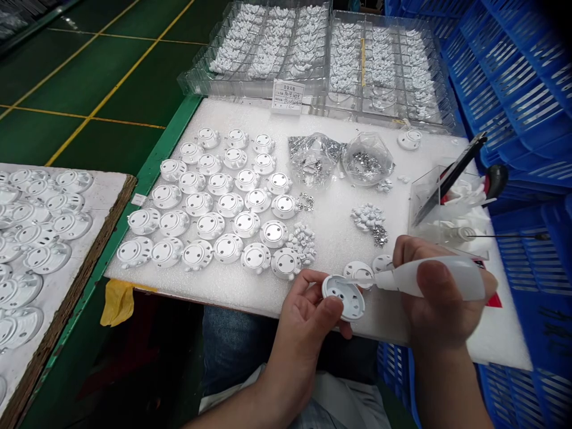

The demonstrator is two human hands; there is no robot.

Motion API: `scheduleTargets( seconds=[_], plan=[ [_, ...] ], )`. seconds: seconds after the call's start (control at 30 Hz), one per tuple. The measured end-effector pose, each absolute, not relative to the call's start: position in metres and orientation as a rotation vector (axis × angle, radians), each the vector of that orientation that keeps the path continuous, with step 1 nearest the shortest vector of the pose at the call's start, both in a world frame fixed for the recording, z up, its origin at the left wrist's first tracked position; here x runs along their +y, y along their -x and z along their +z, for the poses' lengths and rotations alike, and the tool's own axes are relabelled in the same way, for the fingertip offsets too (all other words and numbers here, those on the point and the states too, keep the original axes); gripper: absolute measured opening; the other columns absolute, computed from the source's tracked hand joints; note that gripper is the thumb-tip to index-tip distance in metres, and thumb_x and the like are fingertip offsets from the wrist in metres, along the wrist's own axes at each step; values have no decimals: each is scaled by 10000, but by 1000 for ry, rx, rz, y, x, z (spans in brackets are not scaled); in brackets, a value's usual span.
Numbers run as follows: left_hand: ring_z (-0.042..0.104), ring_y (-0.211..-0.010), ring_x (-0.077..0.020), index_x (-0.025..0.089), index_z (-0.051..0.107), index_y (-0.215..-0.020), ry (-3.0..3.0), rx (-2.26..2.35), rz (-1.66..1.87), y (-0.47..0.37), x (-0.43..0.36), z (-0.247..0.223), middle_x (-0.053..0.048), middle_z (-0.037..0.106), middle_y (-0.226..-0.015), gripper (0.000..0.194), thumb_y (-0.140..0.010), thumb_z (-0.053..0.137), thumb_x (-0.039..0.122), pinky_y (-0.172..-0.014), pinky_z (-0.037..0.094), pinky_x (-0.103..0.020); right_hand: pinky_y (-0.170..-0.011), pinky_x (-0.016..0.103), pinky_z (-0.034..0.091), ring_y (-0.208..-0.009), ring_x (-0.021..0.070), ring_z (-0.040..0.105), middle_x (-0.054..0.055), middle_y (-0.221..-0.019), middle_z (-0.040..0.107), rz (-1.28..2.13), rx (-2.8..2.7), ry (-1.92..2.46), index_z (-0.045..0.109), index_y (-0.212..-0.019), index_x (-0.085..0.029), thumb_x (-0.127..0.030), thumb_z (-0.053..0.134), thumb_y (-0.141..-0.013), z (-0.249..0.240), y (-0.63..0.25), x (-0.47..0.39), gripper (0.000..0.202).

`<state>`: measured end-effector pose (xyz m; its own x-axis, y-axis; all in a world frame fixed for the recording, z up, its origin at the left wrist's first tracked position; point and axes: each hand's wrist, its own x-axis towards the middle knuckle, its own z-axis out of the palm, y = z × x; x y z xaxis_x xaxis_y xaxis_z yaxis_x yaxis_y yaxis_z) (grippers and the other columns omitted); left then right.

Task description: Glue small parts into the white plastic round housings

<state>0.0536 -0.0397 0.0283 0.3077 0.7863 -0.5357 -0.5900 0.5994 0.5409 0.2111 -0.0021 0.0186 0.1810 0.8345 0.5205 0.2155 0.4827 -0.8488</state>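
Observation:
My left hand point(308, 313) grips a round white plastic part point(351, 305), its hollow inner side with holes facing up. In my right hand point(440, 298) is a translucent squeeze bottle point(460, 275), lying sideways, its narrow nozzle pointing left over the hollow of the part. Just behind the held part, a white disc point(358, 273) lies on the white foam sheet point(330, 223), with another partly hidden by the bottle and right hand. Rows of similar round parts point(228, 248) cover the left of the sheet. Small white pieces point(301, 243) are heaped beside them.
Two bags of metal bits point(367, 159) sit mid-sheet, near small piles point(367, 217). A clear box point(429, 199) with tools stands right. Clear trays point(268, 44) of white pieces lie behind. Blue crates point(513, 83) flank the right; another board point(100, 208) holds parts at left.

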Motion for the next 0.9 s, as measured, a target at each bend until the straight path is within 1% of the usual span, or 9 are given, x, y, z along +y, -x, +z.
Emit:
scheduleTargets(
  seconds=[0.17,0.23,0.33,0.4,0.47,0.6,0.7,0.8,0.9],
  plan=[
    [507,-590,-61,179,572,-960,-260,860,924,-53,-40,28,-11,692,-865,559,-720,881,579,-630,443,-201,-512,318,200,-477,98,274,-36,-524,297,624,-1313,1034,381,-542,-193,-319,653,-936,21,-211,-4,494],
    [507,-590,-61,179,568,-957,-264,859,923,-53,-40,28,-13,691,-869,564,-718,880,584,-631,444,-203,-504,325,192,-473,107,271,-36,-513,289,674,-1239,1033,385,-533,-200,-384,671,-924,22,-210,-3,517],
    [514,-598,-66,179,565,-955,-268,864,928,-53,-41,28,-20,685,-888,554,-730,872,582,-633,447,-209,-487,326,187,-473,116,265,-39,-506,266,765,-1122,991,393,-529,-206,-525,683,-902,24,-210,1,570],
    [514,-596,-65,180,564,-949,-268,857,933,-53,-40,27,-16,677,-886,548,-733,871,579,-627,441,-208,-473,324,207,-479,122,274,-37,-526,285,799,-1095,953,429,-552,-210,-607,676,-887,26,-211,3,576],
    [512,-598,-64,181,563,-947,-268,846,936,-53,-40,27,-15,674,-887,535,-740,872,565,-627,439,-205,-459,321,229,-492,130,305,-30,-569,329,845,-1075,946,485,-598,-215,-637,670,-881,28,-213,5,541],
    [497,-615,-64,181,561,-949,-254,809,950,-53,-40,29,-11,658,-887,514,-753,872,541,-629,444,-198,-440,306,255,-531,129,356,-4,-699,409,944,-1052,920,654,-738,-216,-566,658,-893,27,-220,4,383],
    [490,-619,-64,183,553,-935,-241,780,964,-53,-42,28,0,636,-868,524,-743,878,546,-629,439,-197,-483,292,333,-629,143,447,29,-800,480,927,-1112,943,761,-856,-209,-513,677,-845,22,-225,3,316],
    [495,-621,-65,181,549,-932,-238,742,964,-53,-43,25,-3,636,-872,538,-733,882,553,-622,427,-199,-579,283,418,-780,172,558,60,-922,599,827,-1184,1111,793,-950,-216,-478,731,-831,21,-229,-2,294],
    [500,-613,-59,173,547,-924,-226,701,960,-52,-43,20,-6,639,-873,546,-729,884,555,-618,413,-200,-688,293,501,-908,201,650,64,-1024,709,758,-1344,1329,779,-1029,-247,-364,769,-855,30,-229,-4,210]
  ],
)
